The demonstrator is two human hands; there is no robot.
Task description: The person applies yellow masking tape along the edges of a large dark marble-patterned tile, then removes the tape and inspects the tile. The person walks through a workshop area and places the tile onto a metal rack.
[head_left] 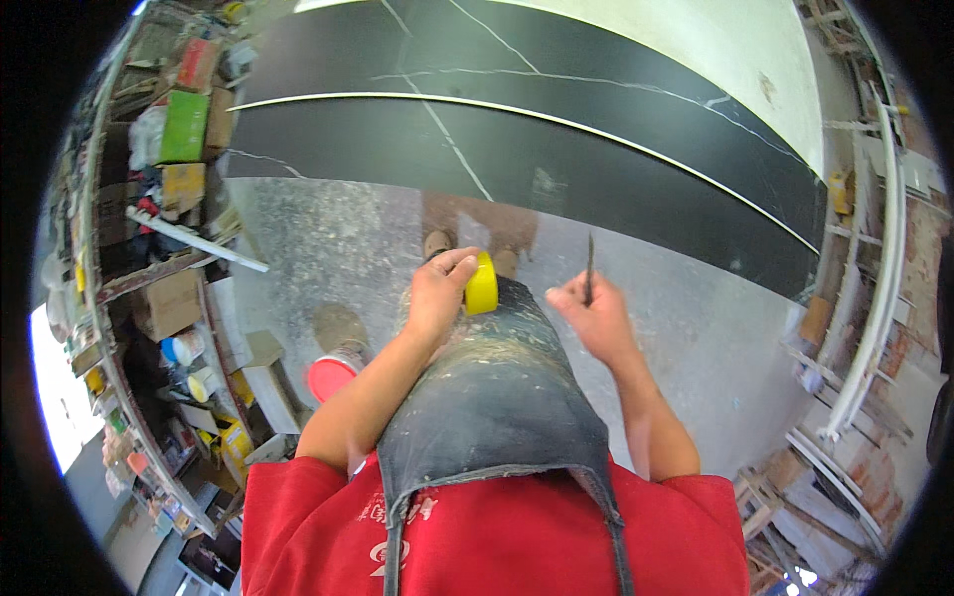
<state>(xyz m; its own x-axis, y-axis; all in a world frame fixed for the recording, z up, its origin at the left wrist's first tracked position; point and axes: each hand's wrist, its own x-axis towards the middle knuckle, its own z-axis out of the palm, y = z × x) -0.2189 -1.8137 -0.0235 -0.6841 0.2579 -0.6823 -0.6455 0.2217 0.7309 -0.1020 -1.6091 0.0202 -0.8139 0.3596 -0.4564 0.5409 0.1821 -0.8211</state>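
Between the thumb and fingers of my left hand is a roll of yellow tape, held upright in front of my dark, stained apron. My right hand is closed around a thin dark tool whose pointed end stands up past the fingers. Motion blurs that hand a little, and I cannot make out the tool's exact kind. The two hands are apart. Beyond them stand black panels with white veins, with a thin white strip running along between them.
To my left, a cluttered shelf holds boxes, among them a green box. A bucket with a red top stands on the grey floor by my left forearm. Long white pipes and wooden pieces line the right side.
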